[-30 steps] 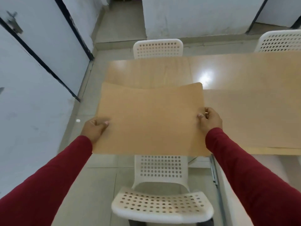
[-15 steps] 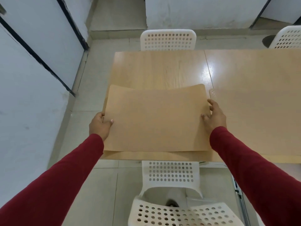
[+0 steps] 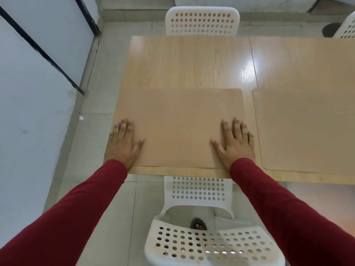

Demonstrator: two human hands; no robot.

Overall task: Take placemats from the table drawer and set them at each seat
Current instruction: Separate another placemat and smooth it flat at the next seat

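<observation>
Placemat (image 3: 178, 125) is lying flat on the near left part of the table (image 3: 192, 60), its near edge running just inside the table's near edge and its left edge reaching the table's left edge; both hands are resting on it, palms down. Left hand (image 3: 123, 144) is pressing the mat's near left corner, fingers straight and close together, thumb spread out to the right; part of the hand is overhanging the mat's left edge. Right hand (image 3: 235, 143) is pressing the near right corner, fingers straight and slightly fanned, thumb spread out to the left, little finger lying at the mat's right edge. Both arms are wearing dark red sleeves (image 3: 288, 204). Second mat (image 3: 307, 129) is lying flat on the table to the right, just beside the first, a narrow strip of bare tabletop showing between them; its right part is running out of view. White perforated chair (image 3: 201, 227) is standing at the near side, in front of the first mat; another white chair (image 3: 201, 21) is standing at the far side, opposite; a third chair (image 3: 346, 29) is showing partly at the far right. Floor (image 3: 107, 198) is looking pale and tiled; a white wall panel (image 3: 28, 93) with dark framing is standing on the left.
</observation>
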